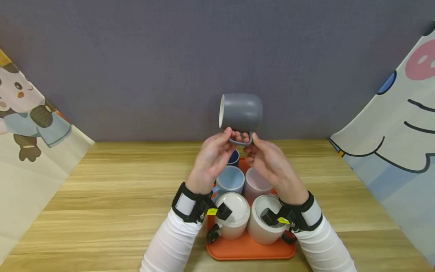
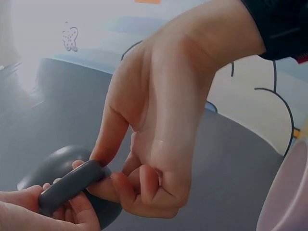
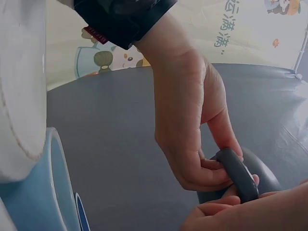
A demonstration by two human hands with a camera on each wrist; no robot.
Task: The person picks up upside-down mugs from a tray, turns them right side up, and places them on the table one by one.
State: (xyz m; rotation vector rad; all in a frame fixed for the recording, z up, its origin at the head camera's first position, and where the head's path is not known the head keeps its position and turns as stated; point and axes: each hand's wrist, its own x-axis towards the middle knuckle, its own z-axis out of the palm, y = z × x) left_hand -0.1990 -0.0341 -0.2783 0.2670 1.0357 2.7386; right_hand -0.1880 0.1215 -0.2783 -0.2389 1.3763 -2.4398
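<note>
A matte grey mug with a pale inside is held up above the far end of the tray. It lies on its side in the air, its mouth toward the left and its handle pointing down. My left hand pinches the handle near the mouth end. At the handle's other end, my right hand pinches it between thumb and fingers. The left wrist view shows the grey handle between both hands, while the mug's body is partly hidden behind them. In the right wrist view both hands meet at that handle.
Below my hands an orange tray stands on the wood-grain table. It bears two white mugs with black handles, a light blue mug, a pink mug and a dark blue mug. A grey wall rises behind.
</note>
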